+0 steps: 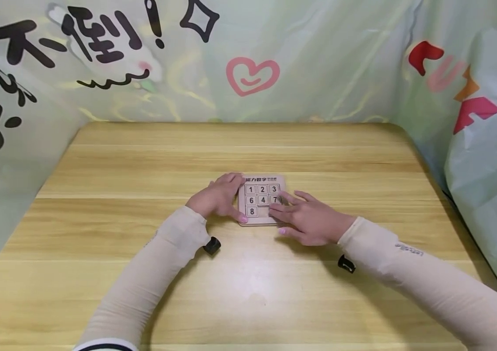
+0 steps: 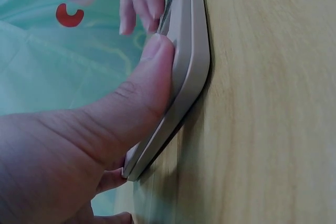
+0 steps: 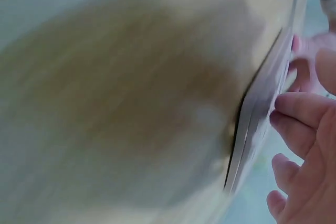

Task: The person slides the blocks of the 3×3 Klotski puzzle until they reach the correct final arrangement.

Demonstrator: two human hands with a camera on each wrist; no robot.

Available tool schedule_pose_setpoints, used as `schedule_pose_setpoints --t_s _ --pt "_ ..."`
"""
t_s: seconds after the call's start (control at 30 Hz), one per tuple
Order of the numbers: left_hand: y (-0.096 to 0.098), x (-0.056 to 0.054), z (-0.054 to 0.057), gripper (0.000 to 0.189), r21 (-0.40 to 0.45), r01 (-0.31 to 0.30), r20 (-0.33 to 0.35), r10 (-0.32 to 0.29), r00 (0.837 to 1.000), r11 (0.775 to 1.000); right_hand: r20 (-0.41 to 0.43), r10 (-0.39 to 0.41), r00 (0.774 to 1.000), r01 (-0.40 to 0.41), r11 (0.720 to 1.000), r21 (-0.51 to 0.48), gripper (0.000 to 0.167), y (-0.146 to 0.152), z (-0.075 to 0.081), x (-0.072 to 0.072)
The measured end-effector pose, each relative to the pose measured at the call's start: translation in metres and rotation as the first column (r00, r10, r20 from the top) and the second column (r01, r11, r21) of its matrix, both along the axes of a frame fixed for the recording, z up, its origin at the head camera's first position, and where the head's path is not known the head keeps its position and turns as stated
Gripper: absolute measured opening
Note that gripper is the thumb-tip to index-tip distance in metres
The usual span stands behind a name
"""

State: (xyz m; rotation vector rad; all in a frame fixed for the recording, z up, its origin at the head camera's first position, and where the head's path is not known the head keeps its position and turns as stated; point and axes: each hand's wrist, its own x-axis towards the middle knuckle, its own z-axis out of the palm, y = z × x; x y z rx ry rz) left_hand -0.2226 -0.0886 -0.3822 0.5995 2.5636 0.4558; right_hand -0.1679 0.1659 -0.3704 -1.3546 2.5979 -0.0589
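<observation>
A flat number sliding puzzle [image 1: 257, 219] lies on the table, its visible tiles reading 1, 2, 3, then 6, 4, 7, then 8. My left hand [image 1: 221, 196] grips its left side, thumb at the near corner and fingers at the far one. In the left wrist view the thumb [image 2: 139, 85] presses on the frame's rim. From the right, my right hand [image 1: 311, 219] reaches over the board with extended fingers, and the fingertips touch the tiles near the 7. These fingers hide the lower right of the board.
The wooden table [image 1: 143, 161] surrounds the puzzle. A printed cloth [image 1: 318, 63] with lettering and a pink heart stands behind it and along both sides. Each sleeve has a small dark wrist device, one of them the left device [image 1: 212, 245].
</observation>
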Motion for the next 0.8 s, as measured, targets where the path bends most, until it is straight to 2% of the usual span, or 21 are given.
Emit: schedule_pose_setpoints --t_s 0.17,0.3,0.6,0.8 --pt "0.001 0.0 0.001 0.114 -0.003 0.016 -0.009 -0.016 1.0 1.0 0.017 0.054 0.998 -0.054 0.999 -0.006 0.058 -0.024 -0.004 -0.001" --pt "0.0 0.0 0.001 0.114 -0.008 0.013 -0.007 -0.013 1.0 1.0 0.003 0.074 0.997 -0.074 0.997 0.004 0.058 -0.03 -0.005 -0.004" --pt "0.0 0.001 0.008 0.113 -0.006 -0.001 0.001 0.001 1.0 1.0 -0.004 0.023 1.0 -0.023 1.0 0.001 0.051 -0.005 0.004 -0.008" --pt "0.001 0.002 0.004 0.112 -0.002 -0.001 0.011 0.001 1.0 1.0 0.007 0.027 1.0 -0.027 1.0 -0.014 0.054 -0.019 0.001 -0.012"
